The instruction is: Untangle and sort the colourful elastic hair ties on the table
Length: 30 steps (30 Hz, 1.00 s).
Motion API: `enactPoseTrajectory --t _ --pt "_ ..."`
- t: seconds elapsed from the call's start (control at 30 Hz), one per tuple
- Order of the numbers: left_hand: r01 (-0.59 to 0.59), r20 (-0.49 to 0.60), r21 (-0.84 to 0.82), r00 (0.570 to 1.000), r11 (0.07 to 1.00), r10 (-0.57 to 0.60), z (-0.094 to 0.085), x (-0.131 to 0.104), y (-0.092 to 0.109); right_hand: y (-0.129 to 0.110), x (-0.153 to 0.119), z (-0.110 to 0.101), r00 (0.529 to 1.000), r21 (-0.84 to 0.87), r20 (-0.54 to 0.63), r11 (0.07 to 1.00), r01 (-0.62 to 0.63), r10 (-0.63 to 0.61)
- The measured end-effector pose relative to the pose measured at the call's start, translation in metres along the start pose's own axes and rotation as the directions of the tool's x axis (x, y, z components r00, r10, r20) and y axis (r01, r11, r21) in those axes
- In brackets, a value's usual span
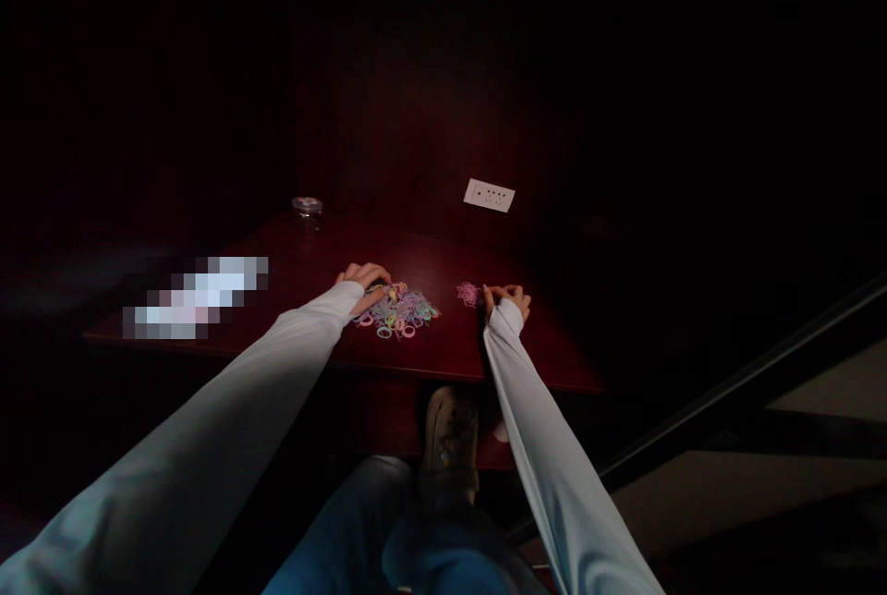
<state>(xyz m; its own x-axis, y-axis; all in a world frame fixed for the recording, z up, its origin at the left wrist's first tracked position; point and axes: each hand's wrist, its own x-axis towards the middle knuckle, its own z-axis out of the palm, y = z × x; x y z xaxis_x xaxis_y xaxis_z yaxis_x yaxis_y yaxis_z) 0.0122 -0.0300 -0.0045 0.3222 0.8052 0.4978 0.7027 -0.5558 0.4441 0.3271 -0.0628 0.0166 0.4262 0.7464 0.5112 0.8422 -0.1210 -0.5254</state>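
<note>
A loose heap of small pastel bands and rings (408, 310) lies on the dark red table (416, 364). My left hand (366, 279) rests at the heap's left edge, its fingers spread over the bands. To the right, apart from the heap, sits a smaller pile of pink bands (467, 294). My right hand (508, 297) is just right of this pink pile, with thumb and fingertips close together at its edge. Whatever lies between those fingertips is too small to make out.
A clear lidded jar (307, 213) stands at the table's back left. A blurred pale item (200, 297) lies on the left side. A white socket plate (489, 195) is on the panel behind. Below the front edge is a brown shoe (450, 438).
</note>
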Motion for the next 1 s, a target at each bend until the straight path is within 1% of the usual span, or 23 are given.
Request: enactPoseTrajectory --t 0.07,0.13,0.23,0.3,0.43,0.63,0.77,0.83,0.9,1.0 --pt "-0.017 0.01 -0.005 1.0 1.0 0.017 -0.001 -0.001 -0.001 0.001 0.0 0.002 1.0 -0.013 0.009 1.0 0.015 -0.015" --pt "-0.023 0.003 -0.009 1.0 1.0 0.023 0.0 -0.001 -0.001 0.002 0.001 0.003 1.0 -0.02 0.018 1.0 -0.001 0.002" --pt "-0.004 -0.02 -0.011 1.0 1.0 0.004 0.002 0.0 -0.002 0.004 0.002 0.004 0.999 -0.015 0.025 1.0 -0.019 0.02" --pt "0.005 -0.015 -0.011 1.0 1.0 -0.005 0.002 0.0 -0.003 0.005 0.002 0.004 0.999 0.001 0.024 1.0 -0.022 0.022" --pt "-0.022 0.012 -0.013 1.0 1.0 0.022 0.003 -0.001 -0.005 0.004 0.003 0.006 0.996 0.021 0.042 0.997 -0.079 0.078" --pt "0.015 -0.018 0.007 1.0 1.0 -0.015 0.011 0.002 -0.014 0.004 0.005 0.006 0.992 0.053 0.031 0.99 -0.127 0.125" --pt "-0.004 -0.003 0.005 1.0 1.0 0.004 0.013 0.004 -0.018 0.001 0.003 0.004 0.992 0.091 0.012 0.988 -0.128 0.127" --pt "-0.006 -0.022 0.005 1.0 1.0 0.006 0.014 0.002 -0.017 -0.003 0.002 0.003 0.993 0.11 -0.025 0.988 -0.109 0.112" --pt "0.005 -0.056 0.011 0.998 1.0 -0.004 0.017 -0.003 -0.015 -0.009 0.0 0.001 0.997 0.107 -0.057 0.993 -0.049 0.055" --pt "0.032 -0.098 0.043 0.995 0.999 -0.028 0.022 -0.016 -0.009 -0.02 -0.007 0.0 0.99 0.07 -0.059 0.989 0.13 -0.126"
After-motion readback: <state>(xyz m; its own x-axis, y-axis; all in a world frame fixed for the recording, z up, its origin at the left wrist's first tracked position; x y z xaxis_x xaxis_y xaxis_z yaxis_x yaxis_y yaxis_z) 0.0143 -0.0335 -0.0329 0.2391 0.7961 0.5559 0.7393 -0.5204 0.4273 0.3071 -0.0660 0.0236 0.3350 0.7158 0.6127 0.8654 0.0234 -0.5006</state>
